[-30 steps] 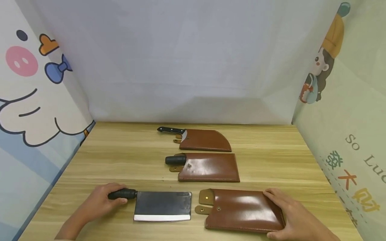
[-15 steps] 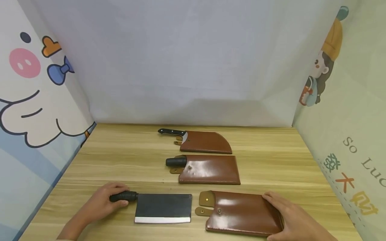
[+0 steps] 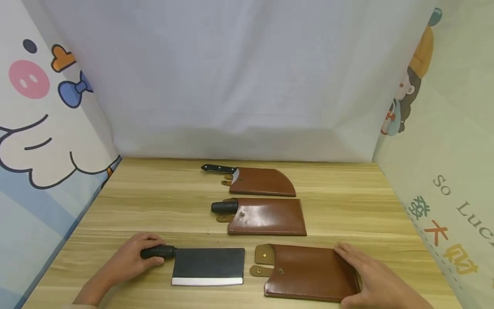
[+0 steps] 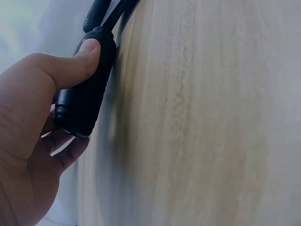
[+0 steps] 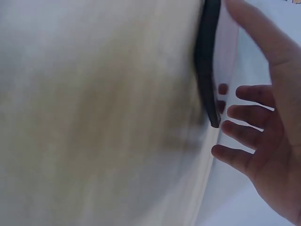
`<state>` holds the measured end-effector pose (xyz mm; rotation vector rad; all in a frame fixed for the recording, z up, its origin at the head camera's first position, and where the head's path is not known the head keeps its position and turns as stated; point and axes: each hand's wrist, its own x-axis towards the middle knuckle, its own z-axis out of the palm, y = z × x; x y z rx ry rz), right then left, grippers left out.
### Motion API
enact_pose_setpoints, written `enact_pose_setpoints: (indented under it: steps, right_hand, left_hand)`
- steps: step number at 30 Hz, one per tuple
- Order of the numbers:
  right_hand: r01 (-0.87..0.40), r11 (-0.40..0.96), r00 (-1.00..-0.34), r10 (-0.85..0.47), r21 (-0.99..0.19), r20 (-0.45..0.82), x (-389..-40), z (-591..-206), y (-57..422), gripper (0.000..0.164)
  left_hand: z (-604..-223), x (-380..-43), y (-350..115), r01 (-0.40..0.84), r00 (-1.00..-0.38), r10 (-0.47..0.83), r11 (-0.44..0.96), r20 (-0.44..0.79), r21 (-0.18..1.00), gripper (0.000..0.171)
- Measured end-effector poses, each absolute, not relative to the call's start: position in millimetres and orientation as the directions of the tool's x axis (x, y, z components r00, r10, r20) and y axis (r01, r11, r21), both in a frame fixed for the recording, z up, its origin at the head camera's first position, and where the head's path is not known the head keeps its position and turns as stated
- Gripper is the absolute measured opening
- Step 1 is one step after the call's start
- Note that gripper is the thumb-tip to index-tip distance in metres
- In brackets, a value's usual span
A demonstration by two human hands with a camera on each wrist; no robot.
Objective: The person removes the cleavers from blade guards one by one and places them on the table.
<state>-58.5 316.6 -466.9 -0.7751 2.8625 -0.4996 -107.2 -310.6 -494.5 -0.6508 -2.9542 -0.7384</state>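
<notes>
At the front left, my left hand [image 3: 131,256] holds the black handle of a cleaver [image 3: 208,266], thumb on the near side. Its broad dark blade points right, with the bright edge toward me. In the left wrist view the thumb presses the handle [image 4: 84,101] and the fingers reach behind it. To the right lies a brown leather knife sheath [image 3: 308,272], its mouth and two unfastened straps facing the blade tip, a small gap between. My right hand [image 3: 376,279] rests at the sheath's right end. The right wrist view shows its fingers [image 5: 244,115] spread and relaxed.
Farther back lie two sheathed knives: a rectangular brown sheath [image 3: 270,216] with a black handle [image 3: 224,207] protruding, and behind it a curved sheath [image 3: 264,182] with a riveted handle [image 3: 218,168]. White cloth [image 3: 247,86] rises behind the wooden table [image 3: 347,193]; printed cloths flank it.
The camera view has shifted slightly. The right end of the near sheath looks a little different in angle and shine. Both hands stay in nearly the same places.
</notes>
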Motion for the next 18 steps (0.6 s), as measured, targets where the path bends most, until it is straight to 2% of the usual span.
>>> enact_pose_setpoints:
  steps: [7,14,18]
  right_hand:
    - [-0.518,0.804,-0.849,-0.525,-0.292,0.06,-70,-453,314,0.104]
    - [-0.539,0.809,-0.842,-0.528,-0.235,0.116,-87,-437,303,0.093]
    - [-0.531,0.818,-0.847,-0.517,-0.222,0.124,-98,-430,293,0.092]
  left_hand:
    - [-480,-114,-306,0.381,-0.915,0.397,0.793,0.072,0.474,0.046]
    - [-470,-133,-286,0.418,-0.908,0.393,0.812,0.147,0.407,0.047]
    - [-465,-145,-272,0.405,-0.914,0.379,0.828,0.144,0.388,0.054]
